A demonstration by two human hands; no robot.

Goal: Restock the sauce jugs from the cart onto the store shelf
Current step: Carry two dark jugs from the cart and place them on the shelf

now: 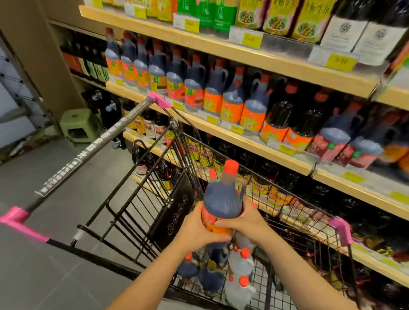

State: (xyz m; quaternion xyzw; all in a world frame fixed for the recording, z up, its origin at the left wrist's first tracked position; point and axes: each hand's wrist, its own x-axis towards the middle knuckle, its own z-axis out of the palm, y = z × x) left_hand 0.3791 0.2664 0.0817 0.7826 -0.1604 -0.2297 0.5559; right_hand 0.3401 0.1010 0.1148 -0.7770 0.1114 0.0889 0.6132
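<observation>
Cart (221,171) stands before shelf unit (232,54), its handle (95,150) at left; jug (223,201) upright above cart basket, left hand (198,228) and right hand (247,221) on its opposite sides; more jugs (203,271) in basket below; row of jugs (204,90) on middle shelf; stool (80,125) on floor, far left beyond cart

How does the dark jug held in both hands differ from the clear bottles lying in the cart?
The held jug is full of dark sauce; the clear bottles look pale and see-through. The held jug stands upright above the cart, gripped by the left hand and right hand; the clear bottles rest low in the basket, untouched. The held jug has an orange label; none shows on the clear bottles. Both have red-orange caps.
</observation>
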